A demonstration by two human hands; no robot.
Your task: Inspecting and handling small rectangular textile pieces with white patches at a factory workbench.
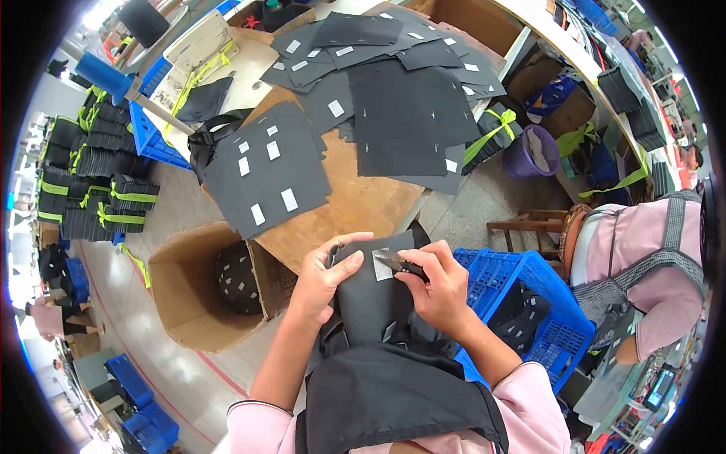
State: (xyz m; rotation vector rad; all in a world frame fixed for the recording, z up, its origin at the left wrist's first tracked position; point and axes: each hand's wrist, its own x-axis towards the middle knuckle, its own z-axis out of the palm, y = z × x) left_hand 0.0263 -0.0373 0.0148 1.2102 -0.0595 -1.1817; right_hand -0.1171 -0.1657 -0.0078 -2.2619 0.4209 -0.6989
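Note:
My left hand (330, 274) grips the left edge of a dark grey sheet piece (363, 306), thumb on top, above my lap. A white label patch sits near the upper part of this piece, and a second pale patch shows lower down. In my right hand (439, 287) is a small pair of thread snips (401, 265) with black handles. Their metal blades point left and lie over the white patch. Whether the blade tips touch the patch, I cannot tell. A black apron (401, 397) covers my lap.
Dark sheets with white patches (268, 170) overlap on the wooden table (370, 204) ahead. An open cardboard box (178, 303) stands left, a blue crate (560, 333) right. Beyond are a purple basket (522, 159) and strapped black stacks (106, 151). A co-worker in pink (643, 257) sits at right.

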